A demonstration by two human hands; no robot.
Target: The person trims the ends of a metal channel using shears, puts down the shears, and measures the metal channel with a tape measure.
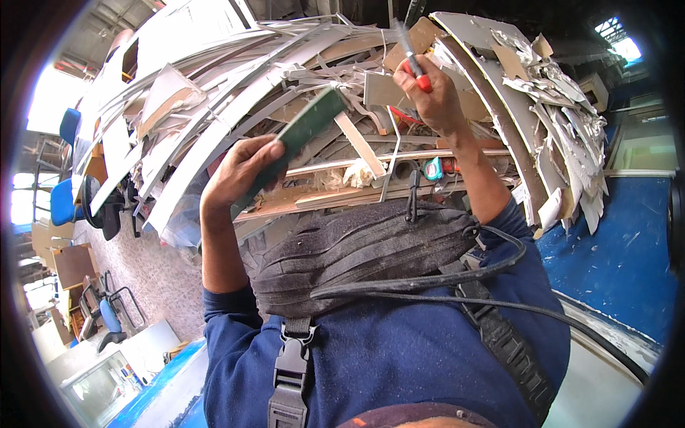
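Observation:
My left hand (246,167) is closed around a flat dark green strip of board (314,118), which slants up and away to the right. Raised higher on the right, my right hand (435,100) grips a red-handled hand tool (419,73). Its grey front part is smeared by motion, so I cannot make out the exact kind. The tool and the strip are apart. Both hands are in front of a heap of white and brown offcuts (267,78). A turquoise tape measure (433,168) lies among the scraps below my right hand.
Torn white board pieces (564,121) are stacked at the right, beside a blue panel (606,250). Blue chairs (66,202) stand at the far left. A black bag (357,257) hangs on my chest, with a black cable (571,321) running off to the right.

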